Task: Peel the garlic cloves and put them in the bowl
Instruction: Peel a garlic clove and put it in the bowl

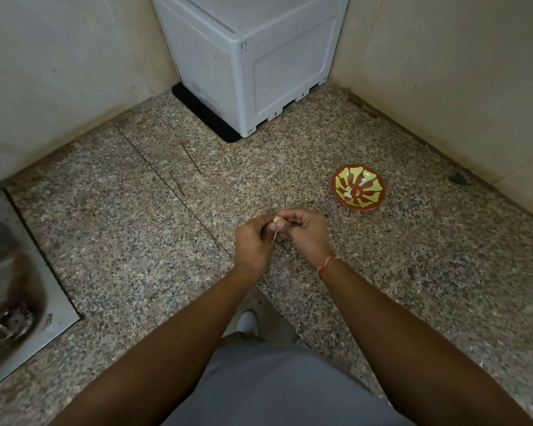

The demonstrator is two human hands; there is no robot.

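Observation:
A small pale garlic clove (278, 221) is pinched between the fingertips of my left hand (253, 241) and my right hand (303, 232), above the speckled granite counter. A thin strip of skin hangs down from the clove. A red bowl with a yellow-green pattern (358, 186) sits on the counter to the right of my hands, a little farther away. One or two peeled cloves (348, 193) lie inside the bowl.
A grey plastic appliance (253, 56) stands on a black mat in the back corner. A steel sink (16, 287) with a drain is set into the counter at the left. Tiled walls close in the left and right sides.

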